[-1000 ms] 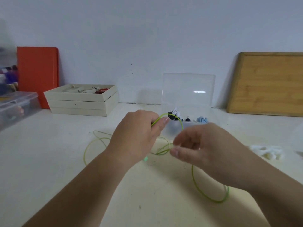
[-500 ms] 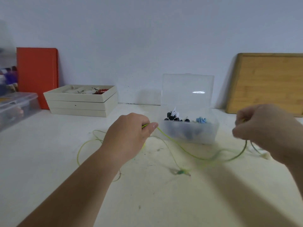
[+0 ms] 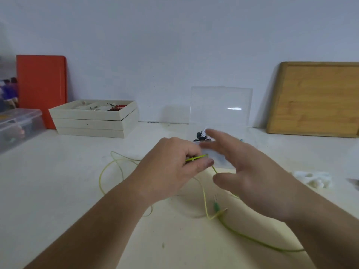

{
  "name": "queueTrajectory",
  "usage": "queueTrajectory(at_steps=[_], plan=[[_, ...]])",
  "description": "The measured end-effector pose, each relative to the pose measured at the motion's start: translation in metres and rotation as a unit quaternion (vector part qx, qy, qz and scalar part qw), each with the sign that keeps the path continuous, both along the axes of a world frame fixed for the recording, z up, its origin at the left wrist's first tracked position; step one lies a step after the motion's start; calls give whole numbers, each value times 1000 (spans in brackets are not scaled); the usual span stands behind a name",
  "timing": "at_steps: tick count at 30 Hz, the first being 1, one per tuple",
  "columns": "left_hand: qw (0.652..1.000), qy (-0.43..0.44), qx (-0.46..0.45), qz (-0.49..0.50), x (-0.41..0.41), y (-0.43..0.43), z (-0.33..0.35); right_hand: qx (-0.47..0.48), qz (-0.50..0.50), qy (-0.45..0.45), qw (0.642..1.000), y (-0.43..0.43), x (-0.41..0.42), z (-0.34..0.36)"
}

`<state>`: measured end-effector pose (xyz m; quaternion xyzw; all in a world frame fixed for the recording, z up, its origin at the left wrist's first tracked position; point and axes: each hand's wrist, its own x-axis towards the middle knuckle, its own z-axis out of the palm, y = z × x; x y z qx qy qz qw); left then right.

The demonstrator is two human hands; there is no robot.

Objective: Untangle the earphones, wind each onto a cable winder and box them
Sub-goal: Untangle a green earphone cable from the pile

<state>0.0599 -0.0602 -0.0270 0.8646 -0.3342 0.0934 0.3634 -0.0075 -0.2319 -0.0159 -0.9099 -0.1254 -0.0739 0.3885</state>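
Head view: the right hand (image 3: 258, 179), half a second ago out at the right drawing the green earphone cable (image 3: 205, 199) taut, is back at frame centre, fingers spread, holding nothing. The left hand (image 3: 171, 171) pinches the cable; the rest lies slack on the tabletop (image 3: 58, 191). Probably one snarl is freed and a fresh grip comes next. Behind the hands, the clear box (image 3: 221, 105), lid upright, holds small dark and white pieces. The cream trays (image 3: 87, 125) at left hold oddments.
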Motion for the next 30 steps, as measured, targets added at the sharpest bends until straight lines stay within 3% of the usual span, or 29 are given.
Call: queueTrajectory(at_steps=[3,6,10,13,16,19,22,25,26,28,30], plan=[[999,26,-23,-1,-1,-2,2,71,-41,21,996,-3,2,2],[998,35,45,20,2,6,5,188,-122,-52,973,-20,8,9],[987,29,137,83,6,16,4,433,-121,-100,888,-35,9,26],[978,22,173,113,10,22,6,610,-87,-42,786,-39,8,36],[971,58,191,134,17,31,4,669,-71,-20,740,-47,6,44],[961,98,171,192,26,42,2,655,-86,-25,750,-52,4,45],[927,113,240,264,34,57,1,611,-114,-14,783,-52,5,43],[890,142,308,306,38,70,2,662,-106,-40,741,-66,1,43],[883,146,315,317,39,73,2,658,-103,-39,745,-72,-3,43],[877,149,315,331,40,77,3,581,-149,-30,800,-78,-11,45],[875,147,317,334,38,77,5,577,-219,-28,786,-87,-6,41]])
